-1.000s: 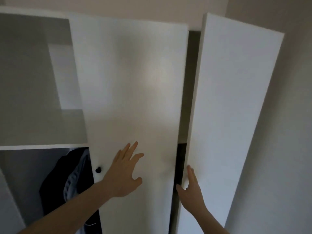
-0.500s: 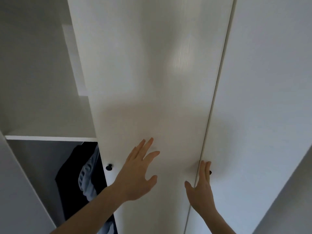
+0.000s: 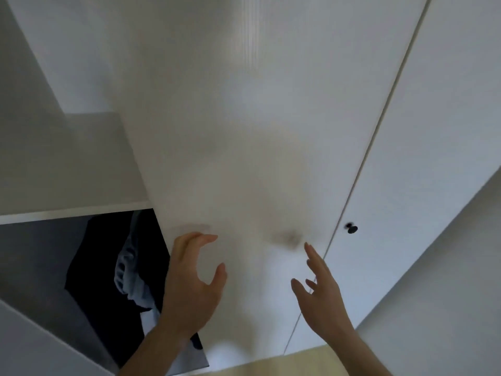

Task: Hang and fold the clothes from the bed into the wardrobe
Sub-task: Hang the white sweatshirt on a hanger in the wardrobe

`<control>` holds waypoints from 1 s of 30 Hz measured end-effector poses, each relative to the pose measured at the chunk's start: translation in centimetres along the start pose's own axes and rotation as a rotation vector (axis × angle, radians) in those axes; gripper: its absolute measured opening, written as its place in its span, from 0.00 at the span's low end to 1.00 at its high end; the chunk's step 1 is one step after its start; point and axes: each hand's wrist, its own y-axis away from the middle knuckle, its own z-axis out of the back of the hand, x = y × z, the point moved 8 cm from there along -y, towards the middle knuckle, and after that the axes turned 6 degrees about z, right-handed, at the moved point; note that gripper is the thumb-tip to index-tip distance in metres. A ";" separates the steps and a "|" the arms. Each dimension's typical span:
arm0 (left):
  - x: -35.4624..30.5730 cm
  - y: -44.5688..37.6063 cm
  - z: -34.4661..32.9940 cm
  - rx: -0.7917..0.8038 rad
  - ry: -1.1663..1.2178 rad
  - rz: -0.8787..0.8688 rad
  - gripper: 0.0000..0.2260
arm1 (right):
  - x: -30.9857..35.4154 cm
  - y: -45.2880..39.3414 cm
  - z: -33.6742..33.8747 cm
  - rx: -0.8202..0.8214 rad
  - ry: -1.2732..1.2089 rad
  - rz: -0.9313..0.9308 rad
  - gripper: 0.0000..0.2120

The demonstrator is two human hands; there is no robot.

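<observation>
Two bare hands were raised before the tall white wardrobe (image 3: 89,164). The left hand (image 3: 189,289), at about 7 o'clock in the view, had its fingers curled at the left edge of the wide white middle door (image 3: 244,131); motion blur there made it hard to say whether they actually gripped that edge. The right hand (image 3: 322,297), at about 5 o'clock, was spread with straight fingers and held nothing, near the thin seam between the middle door and the plain white right door (image 3: 433,131). Two doors were in view, and one small round black knob (image 3: 352,228) sat on the right door just beside the seam. In the uncovered compartment at 8 o'clock, under one white shelf (image 3: 73,211), hung a dark garment (image 3: 95,267) with a pale blue-grey garment (image 3: 130,275) against it: two pieces of clothing, both inside the wardrobe.
</observation>
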 end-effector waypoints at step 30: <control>-6.7 16.7 2.8 0.356 -0.060 -0.025 0.10 | 6.1 30.7 5.1 -0.037 0.047 -0.051 0.28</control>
